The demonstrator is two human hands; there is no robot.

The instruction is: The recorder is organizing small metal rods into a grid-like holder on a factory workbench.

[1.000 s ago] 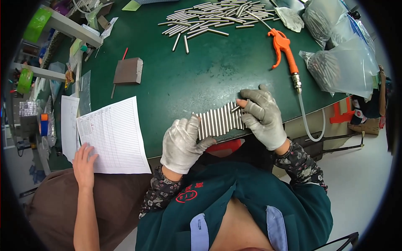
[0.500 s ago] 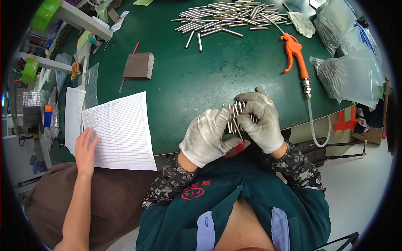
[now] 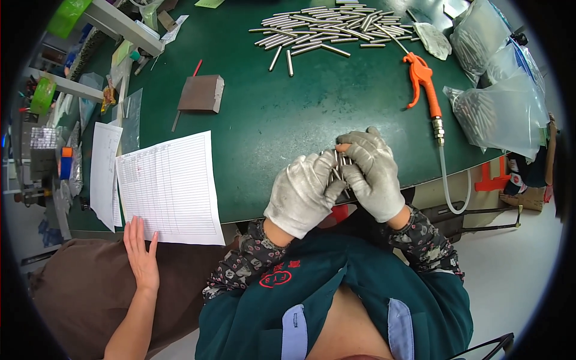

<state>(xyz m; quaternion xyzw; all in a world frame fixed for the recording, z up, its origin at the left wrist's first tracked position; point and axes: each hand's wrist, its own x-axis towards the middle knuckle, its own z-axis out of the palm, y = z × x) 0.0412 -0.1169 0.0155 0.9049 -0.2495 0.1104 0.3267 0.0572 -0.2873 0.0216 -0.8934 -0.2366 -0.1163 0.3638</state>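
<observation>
A small bunch of metal pins (image 3: pixel 339 172) lies between my two gloved hands, close to the table's near edge. My left hand (image 3: pixel 303 193), in a whitish work glove, closes on the bunch from the left. From the other side my right hand (image 3: pixel 373 173) curls its fingers round the same pins, a bare fingertip poking from its glove. Both palms hide much of the bunch. Farther off, a loose heap of similar metal pins (image 3: pixel 330 27) is spread on the green table (image 3: pixel 270 114), with a few lying apart at its near side.
An orange air blow gun (image 3: pixel 423 84) with a pale hose lies to the right, near plastic bags of pins (image 3: pixel 498 111). A brown block (image 3: pixel 201 94) stands left. Beside me, a co-worker's bare hand (image 3: pixel 141 255) rests on a printed sheet (image 3: pixel 171 186).
My hands have drawn closer together, the left moving right, and the pins between them show less. The co-worker's hand has slid right and nearer along the sheet's lower edge.
</observation>
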